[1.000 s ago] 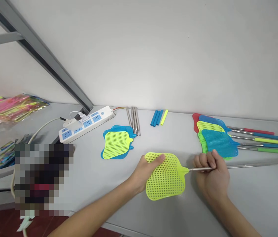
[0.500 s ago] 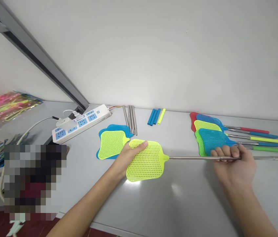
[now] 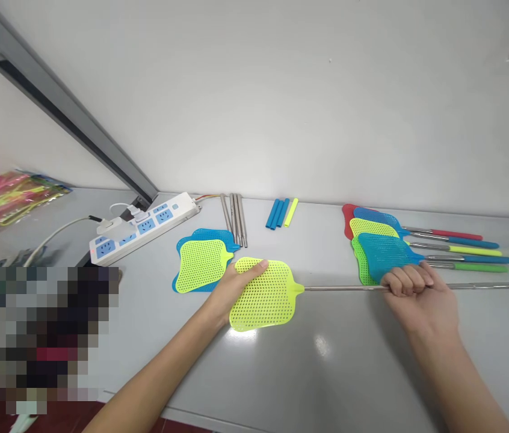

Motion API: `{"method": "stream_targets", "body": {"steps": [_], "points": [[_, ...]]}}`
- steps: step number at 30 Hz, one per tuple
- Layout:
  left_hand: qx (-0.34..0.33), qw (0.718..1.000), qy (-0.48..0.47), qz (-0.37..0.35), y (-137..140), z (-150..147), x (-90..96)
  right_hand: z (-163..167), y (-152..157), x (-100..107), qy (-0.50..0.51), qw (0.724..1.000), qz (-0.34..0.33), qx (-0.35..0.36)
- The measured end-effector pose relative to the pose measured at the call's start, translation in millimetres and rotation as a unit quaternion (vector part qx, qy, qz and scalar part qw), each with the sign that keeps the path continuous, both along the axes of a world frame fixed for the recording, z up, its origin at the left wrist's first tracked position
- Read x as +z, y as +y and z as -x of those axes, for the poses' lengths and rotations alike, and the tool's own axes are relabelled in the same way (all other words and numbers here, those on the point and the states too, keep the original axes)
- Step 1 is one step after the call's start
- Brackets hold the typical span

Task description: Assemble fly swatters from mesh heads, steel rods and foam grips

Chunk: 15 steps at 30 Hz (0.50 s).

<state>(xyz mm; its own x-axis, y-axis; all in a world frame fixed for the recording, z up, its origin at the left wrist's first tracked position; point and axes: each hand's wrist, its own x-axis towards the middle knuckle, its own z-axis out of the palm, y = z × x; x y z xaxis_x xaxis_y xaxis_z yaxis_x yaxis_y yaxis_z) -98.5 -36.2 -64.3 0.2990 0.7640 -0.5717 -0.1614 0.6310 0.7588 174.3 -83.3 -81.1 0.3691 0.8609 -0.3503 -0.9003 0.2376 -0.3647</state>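
A yellow-green fly swatter (image 3: 266, 297) with a long, thin metal rod lies across both my hands, above the grey table. My left hand (image 3: 231, 291) grips the perforated head at its left edge, thumb on top. My right hand (image 3: 419, 294) is closed round the rod, which runs on past the right edge of view, so its far end is hidden. Behind my left hand lie a loose yellow-green swatter head (image 3: 203, 264) and blue heads (image 3: 212, 236) under it. Just beyond my right hand is a row of swatters in several colours (image 3: 385, 255) with metal rods and coloured grips.
Several metal rods (image 3: 235, 219) and blue and yellow grip tubes (image 3: 281, 213) lie near the wall. A white power strip (image 3: 144, 228) with plugs and a cable sits at left. Plastic-wrapped goods (image 3: 11, 195) are at far left, past a metal post (image 3: 69, 108). A blurred patch covers the lower left.
The whole view has shifted slightly, with things on the table sitting a little further left. Both hands keep their hold on the swatter; my right hand's fingers have curled slightly differently round the rod.
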Motion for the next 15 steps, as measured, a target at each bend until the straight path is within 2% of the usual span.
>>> {"method": "stream_targets", "body": {"steps": [5,10,15], "points": [[0.013,1.0,0.026,0.003,-1,-1,-1.1,6,1,-3,0.001,1.0,0.002,-0.027],[-0.009,0.997,0.07,-0.024,-3,0,-2.2,12,0,0,-0.027,0.998,-0.005,-0.053],[-0.023,0.996,0.082,-0.036,-7,-2,-2.5,25,-1,-2,-0.013,0.999,0.009,-0.044]]}}
